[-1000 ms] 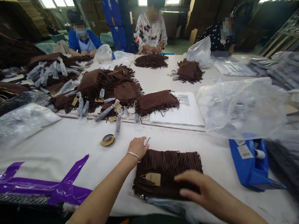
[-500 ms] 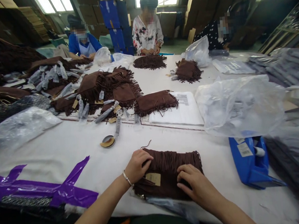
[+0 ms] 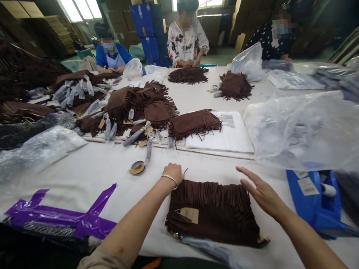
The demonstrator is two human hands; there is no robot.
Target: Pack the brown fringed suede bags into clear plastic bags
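Observation:
A dark brown fringed bag [image 3: 212,221] lies flat on the white table before me, its fringe folded up along the far edge. A tan paper tag [image 3: 190,214] rests on its left part, and metal fittings show at both near corners. My left hand [image 3: 174,174] is at the bag's far left corner, fingers curled closed on the fringe there; a loose strand sticks out beside it. My right hand [image 3: 262,190] is open beside the far right corner, fingers stretched, thumb close to the fringe. A plastic-wrapped strap [image 3: 208,249] lies along the near edge.
Right of the bag stands a blue tape dispenser [image 3: 314,202], with clear plastic bags [image 3: 305,130] behind it. Purple tape [image 3: 61,216] is at left. A small round dish [image 3: 137,168] and piled brown fringed bags [image 3: 139,104] lie farther off. Several people work across the table.
My left hand has moved to the far left corner and closed there. My right hand has lifted off the bag to its right side. The view has shifted slightly left.

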